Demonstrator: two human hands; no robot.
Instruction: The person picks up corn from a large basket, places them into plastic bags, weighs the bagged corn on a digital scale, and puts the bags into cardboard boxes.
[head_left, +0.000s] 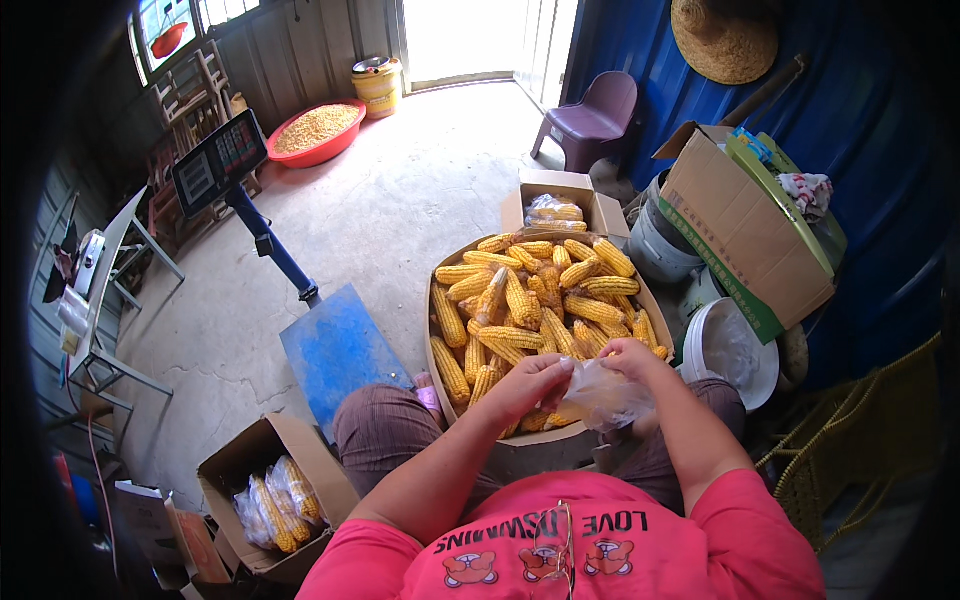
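Between my hands hangs a clear plastic bag, which looks to hold no corn. My left hand pinches one side of it with thumb and fingers. On the other side my right hand grips the bag's edge. Both hands are over the near rim of a large cardboard box between my knees. Dried yellow corn cobs fill that box in a loose heap, some with bits of brown silk. Part of the heap is hidden behind my hands and the bag.
Bagged cobs lie in a carton at lower left and another carton beyond the heap. A blue platform scale stands left. White buckets and a tilted carton crowd the right. Farther off are a red basin of kernels and a purple chair.
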